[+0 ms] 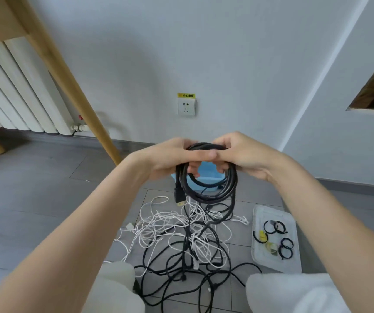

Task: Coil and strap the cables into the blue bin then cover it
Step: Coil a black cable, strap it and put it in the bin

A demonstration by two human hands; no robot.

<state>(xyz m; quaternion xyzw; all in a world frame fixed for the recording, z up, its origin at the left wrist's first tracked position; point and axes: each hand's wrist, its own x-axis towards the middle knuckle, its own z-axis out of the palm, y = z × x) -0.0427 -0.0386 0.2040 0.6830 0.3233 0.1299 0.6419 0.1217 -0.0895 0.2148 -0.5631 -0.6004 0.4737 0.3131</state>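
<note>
A coiled black cable [206,190] hangs in the air between both hands, its plug with a gold tip [179,196] dangling at the left. My left hand [170,158] grips the top of the coil, and my right hand [247,154] grips it beside the left. Behind the coil, partly hidden, stands the blue bin [208,171] on the floor. Below lies a tangle of black and white cables [188,236]. A clear lid [274,238] at the right lies flat on the floor and holds several black straps [279,228].
A wooden table leg [68,86] slants across the left, with a white radiator [16,96] behind it. A wall socket [186,106] sits on the wall above the bin. My knees in white cloth [294,292] fill the bottom edge.
</note>
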